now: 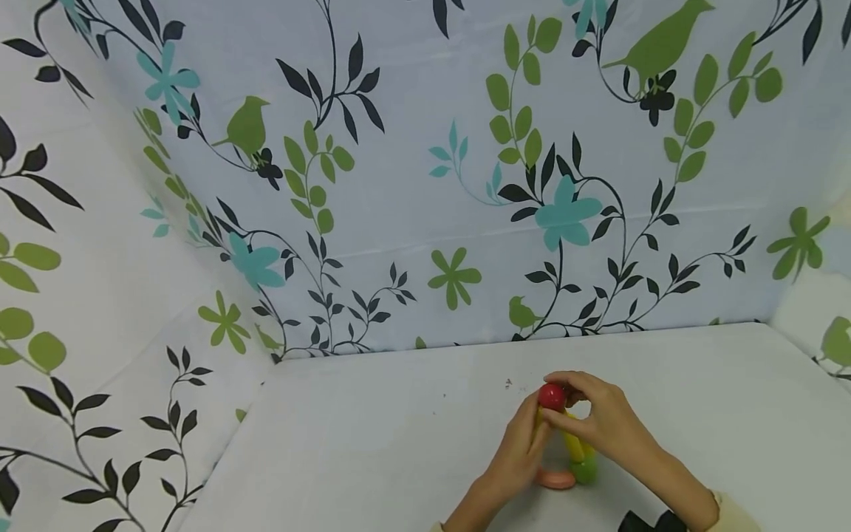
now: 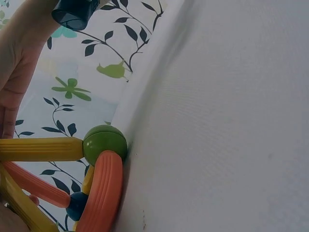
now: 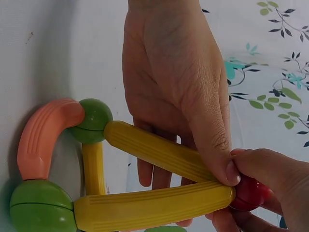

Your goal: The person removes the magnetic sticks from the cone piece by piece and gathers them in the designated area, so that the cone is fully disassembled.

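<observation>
Printed cloth (image 1: 399, 222) is hanging behind a white tabletop (image 1: 359, 436) and is also covering the side at 9 o'clock. One model (image 3: 154, 205) of rods and balls is standing at about 5 o'clock on the tabletop in the head view, with both hands around its top. One red ball (image 1: 552, 397) is sitting at the model's 11 o'clock.

The right hand (image 1: 601, 410) is pinching the red ball between thumb and fingers. The left hand (image 1: 518, 443) is gripping the yellow rods (image 3: 164, 152) just beside that ball, its thumb lying over their ends.

In the right wrist view, two green balls (image 3: 94, 121) are showing, at 9 and 8 o'clock, and one curved orange rod (image 3: 38, 133) is linking them. Two yellow rods are running from these towards the red ball at 4 o'clock; a third is extending at 6 o'clock from the upper green ball.

In the left wrist view, one green ball is showing at 8 o'clock and one blue ball (image 2: 77, 206) at 7 o'clock, where a second orange rod (image 2: 38, 183) is meeting it. Hands are hiding some parts, so the full count is staying unclear.

One black object (image 1: 651, 523) is lying at the model's 4 o'clock, near one pale sleeve (image 1: 734, 513).
</observation>
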Motion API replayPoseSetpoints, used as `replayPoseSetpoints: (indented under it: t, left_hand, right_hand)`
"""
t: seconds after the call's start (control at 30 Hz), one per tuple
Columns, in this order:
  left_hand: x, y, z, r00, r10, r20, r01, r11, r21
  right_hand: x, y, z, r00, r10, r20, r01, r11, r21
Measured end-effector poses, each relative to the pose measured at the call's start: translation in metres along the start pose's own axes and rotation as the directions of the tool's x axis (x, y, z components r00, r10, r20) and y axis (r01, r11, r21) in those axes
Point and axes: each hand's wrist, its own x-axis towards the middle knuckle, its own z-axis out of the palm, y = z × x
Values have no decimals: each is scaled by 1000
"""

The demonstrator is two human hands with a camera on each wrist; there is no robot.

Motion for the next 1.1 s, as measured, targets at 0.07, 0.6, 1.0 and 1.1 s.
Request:
replayPoseSetpoints:
  t: [0.07,0.6,1.0,1.1]
  left_hand:
    - [1,0,0,1000,-5,8,5,1000,-2]
    - [5,3,-2,999,32,17,-34,994,104]
    - [4,3,-3,1000,-14,27,11,994,110]
    - [3,3,-3,999,-23,24,20,994,110]
  right_hand:
    - [1,1,-2,1000,-24,-6,24,999,-23]
    - [1,8,-4,994,-110,7,110,993,-51]
    - [0,9,-4,1000,25,7,-25,999,33]
    - [0,10,-4,999,50,3,-50,998,39]
